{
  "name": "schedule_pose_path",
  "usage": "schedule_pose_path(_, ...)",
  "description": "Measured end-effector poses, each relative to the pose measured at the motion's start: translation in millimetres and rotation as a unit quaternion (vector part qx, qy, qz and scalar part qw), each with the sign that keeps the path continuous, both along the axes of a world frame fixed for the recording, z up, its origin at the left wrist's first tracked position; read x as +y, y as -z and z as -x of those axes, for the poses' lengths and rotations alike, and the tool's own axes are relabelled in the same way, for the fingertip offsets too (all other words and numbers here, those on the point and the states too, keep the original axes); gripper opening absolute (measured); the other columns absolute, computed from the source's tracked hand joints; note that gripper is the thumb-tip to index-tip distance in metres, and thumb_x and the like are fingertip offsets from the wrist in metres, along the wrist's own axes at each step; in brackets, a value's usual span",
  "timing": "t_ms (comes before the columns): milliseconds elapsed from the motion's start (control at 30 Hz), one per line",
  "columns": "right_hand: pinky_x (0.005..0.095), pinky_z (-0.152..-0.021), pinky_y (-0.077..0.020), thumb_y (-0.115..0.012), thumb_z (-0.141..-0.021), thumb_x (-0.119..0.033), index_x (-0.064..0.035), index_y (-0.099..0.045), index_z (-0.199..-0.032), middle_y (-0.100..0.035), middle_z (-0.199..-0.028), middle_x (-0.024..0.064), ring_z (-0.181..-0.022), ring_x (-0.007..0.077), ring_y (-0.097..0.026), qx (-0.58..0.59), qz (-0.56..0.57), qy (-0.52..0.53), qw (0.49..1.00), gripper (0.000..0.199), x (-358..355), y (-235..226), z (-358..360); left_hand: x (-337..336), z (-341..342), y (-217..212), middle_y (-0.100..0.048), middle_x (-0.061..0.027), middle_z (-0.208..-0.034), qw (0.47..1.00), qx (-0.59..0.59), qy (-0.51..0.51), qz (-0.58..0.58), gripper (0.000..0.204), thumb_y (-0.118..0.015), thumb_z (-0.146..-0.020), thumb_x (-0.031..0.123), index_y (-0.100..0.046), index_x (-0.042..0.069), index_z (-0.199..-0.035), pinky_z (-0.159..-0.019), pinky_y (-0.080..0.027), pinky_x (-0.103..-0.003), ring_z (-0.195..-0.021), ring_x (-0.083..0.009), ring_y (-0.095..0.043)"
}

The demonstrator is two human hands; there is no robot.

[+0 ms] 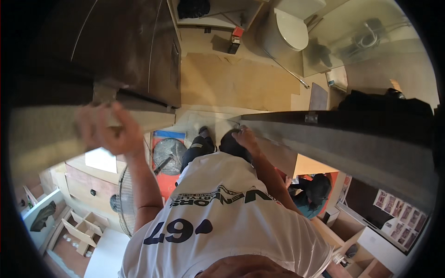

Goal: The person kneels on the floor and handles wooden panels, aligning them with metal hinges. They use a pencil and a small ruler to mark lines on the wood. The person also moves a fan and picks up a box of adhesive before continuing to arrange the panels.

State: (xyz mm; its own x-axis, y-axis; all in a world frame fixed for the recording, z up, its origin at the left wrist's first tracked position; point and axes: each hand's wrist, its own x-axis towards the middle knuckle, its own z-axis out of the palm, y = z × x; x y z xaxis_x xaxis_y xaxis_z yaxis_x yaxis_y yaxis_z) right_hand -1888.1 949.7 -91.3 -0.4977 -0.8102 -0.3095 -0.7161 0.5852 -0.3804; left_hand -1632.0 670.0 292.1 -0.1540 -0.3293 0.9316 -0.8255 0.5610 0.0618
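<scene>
A: What's filling most of the view?

B: A dark door (125, 51) is standing on the left above a pale edge, and a long panel (357, 139) is running along the right. A brown sheet (232, 78) is lying beyond, between them.

A: And smaller than those?

B: Another person (320, 187) is showing below the panel, a toilet (292, 32) is standing at the upper right, and a fan (125, 199) is standing on the left.

A: The hands?

B: The left hand (118, 136) is hovering by the pale edge, fingers curling but blurring; I can't tell whether they're grasping anything. The right hand (244, 138) is hanging low near the panel's close end; its grip isn't showing clearly either.

A: Where's the piece being worked on?

B: That metal plate (104, 92) is sitting on the door's lower border, just past the left fingertips. Contact isn't showing clearly.

A: Which step, then?

B: Probably fitting or checking the plate. The next move is calling, I'd judge, for steady left fingers lining up with it.
</scene>
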Motion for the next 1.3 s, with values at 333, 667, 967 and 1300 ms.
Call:
schedule_pose_path(333,0.0359,-0.085,-0.0473,-0.073,-0.07,-0.042,0.0075,-0.052,-0.117,-0.062,-0.103,0.0255,-0.099,0.0311,-0.061,-0.228,-0.056,0.185,0.954,0.072,-223.8,-4.2,131.9,-118.1,39.4,5.6,-0.03,-0.0281,-0.133,0.971,0.157,-0.182,-0.009,0.055,-0.056,-0.091,0.024,-0.032,-0.007,-0.128,-0.101,-0.035,-0.046,-0.118,-0.0378,-0.041)
schedule_pose_path(667,0.0417,-0.094,-0.0422,-0.071,-0.066,-0.051,0.0099,-0.048,-0.115,-0.055,-0.114,0.0287,-0.111,0.0387,-0.052,-0.144,-0.208,0.096,0.963,0.082,-425.7,151.8,302.9,-127.0,66.8,38.2,-0.031,-0.0361,-0.129,0.824,0.089,-0.558,0.035,0.073,-0.042,-0.096,0.033,-0.002,-0.013,-0.135,-0.098,-0.036,-0.047,-0.117,-0.0401,-0.039)
schedule_pose_path(967,0.0411,-0.093,-0.0436,-0.073,-0.063,-0.051,0.0116,-0.052,-0.112,-0.055,-0.114,0.0309,-0.109,0.0393,-0.053,-0.12,-0.109,0.145,0.976,0.082,-585.3,306.2,444.5,-163.1,106.8,64.2,-0.04,-0.0346,-0.125,0.757,0.074,-0.649,0.013,0.077,-0.043,-0.095,0.038,-0.002,-0.013,-0.135,-0.098,-0.036,-0.051,-0.116,-0.0422,-0.041)
schedule_pose_path(1300,0.0353,-0.083,-0.0463,-0.087,-0.046,-0.05,0.0033,-0.046,-0.114,-0.057,-0.106,0.0123,-0.095,0.0184,-0.056,-0.109,-0.081,0.459,0.878,0.096,-615.3,494.2,530.5,-221.8,123.0,90.8,-0.04,-0.0323,-0.127,0.767,0.042,-0.64,0.003,0.074,-0.043,-0.095,0.038,-0.006,-0.012,-0.136,-0.099,-0.035,-0.051,-0.117,-0.0413,-0.041)
